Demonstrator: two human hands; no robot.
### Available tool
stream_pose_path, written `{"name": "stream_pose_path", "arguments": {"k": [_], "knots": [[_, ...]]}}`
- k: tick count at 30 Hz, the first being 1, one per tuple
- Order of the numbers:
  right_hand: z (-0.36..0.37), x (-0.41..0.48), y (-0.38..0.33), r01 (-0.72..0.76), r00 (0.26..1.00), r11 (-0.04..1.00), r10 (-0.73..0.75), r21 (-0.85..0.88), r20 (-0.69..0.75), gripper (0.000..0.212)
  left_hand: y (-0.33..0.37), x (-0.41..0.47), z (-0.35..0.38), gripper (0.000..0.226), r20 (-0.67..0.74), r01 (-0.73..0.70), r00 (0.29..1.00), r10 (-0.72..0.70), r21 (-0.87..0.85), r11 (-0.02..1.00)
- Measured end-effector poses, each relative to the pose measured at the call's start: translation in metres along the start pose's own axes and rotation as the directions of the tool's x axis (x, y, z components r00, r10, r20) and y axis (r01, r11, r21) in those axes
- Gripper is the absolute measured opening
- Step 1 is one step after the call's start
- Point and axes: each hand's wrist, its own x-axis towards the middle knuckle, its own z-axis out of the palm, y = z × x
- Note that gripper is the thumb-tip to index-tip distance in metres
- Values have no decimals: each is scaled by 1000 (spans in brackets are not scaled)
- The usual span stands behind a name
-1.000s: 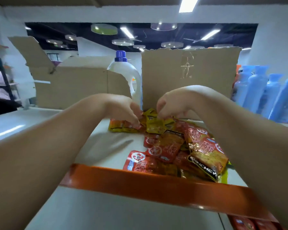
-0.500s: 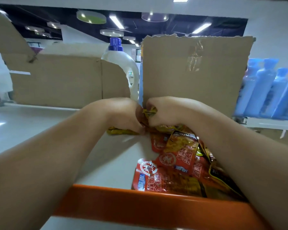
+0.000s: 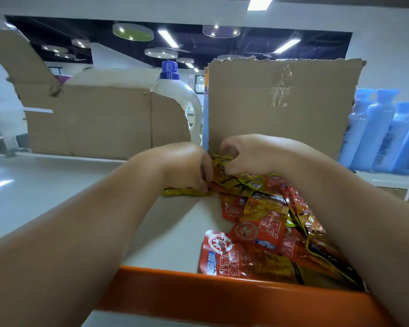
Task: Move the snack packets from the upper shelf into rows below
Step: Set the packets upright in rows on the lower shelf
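Note:
A heap of red and yellow snack packets (image 3: pixel 265 232) lies on the white upper shelf (image 3: pixel 170 237), spreading from the far middle toward the orange front rim. My left hand (image 3: pixel 187 166) curls over yellow packets (image 3: pixel 187 192) at the heap's far left end. My right hand (image 3: pixel 246 154) pinches a bunch of yellow packets (image 3: pixel 222 161) just beside it. Both hands meet at the far end of the heap, and their fingertips are partly hidden by each other.
An orange rim (image 3: pixel 222 293) edges the shelf front. Behind the heap stand a torn cardboard box (image 3: pixel 279 105), a lower open carton (image 3: pixel 92 119) to the left, and a white detergent bottle (image 3: pixel 177 95) between them. Blue bottles (image 3: pixel 383 131) line the right.
Both hands have drawn together at the heap's far end and closed on yellow packets. The view has shifted closer and a little lower toward the shelf.

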Motion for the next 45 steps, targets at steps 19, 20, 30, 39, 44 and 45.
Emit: {"name": "stream_pose_path", "arguments": {"k": [19,20,30,39,44,45], "knots": [[-10,2,15,-44,999,995,43,-93,-12,47,-24,-16,-22,29,66,265,961,-269,68,962],[-11,4,15,-72,997,990,68,-125,-31,46,-20,-17,-23,35,81,238,967,-241,50,970],[1,5,23,-69,989,934,111,-351,101,55,5,-22,-20,65,179,53,982,-68,85,995],[8,6,19,12,983,882,76,-471,167,51,16,-23,-18,54,222,112,965,-141,140,984],[4,1,15,192,977,948,-159,-255,144,68,5,-25,-23,7,177,151,970,-165,91,984],[2,1,13,199,975,950,-168,-239,144,64,3,-23,-22,12,162,163,970,-180,113,980]]}}
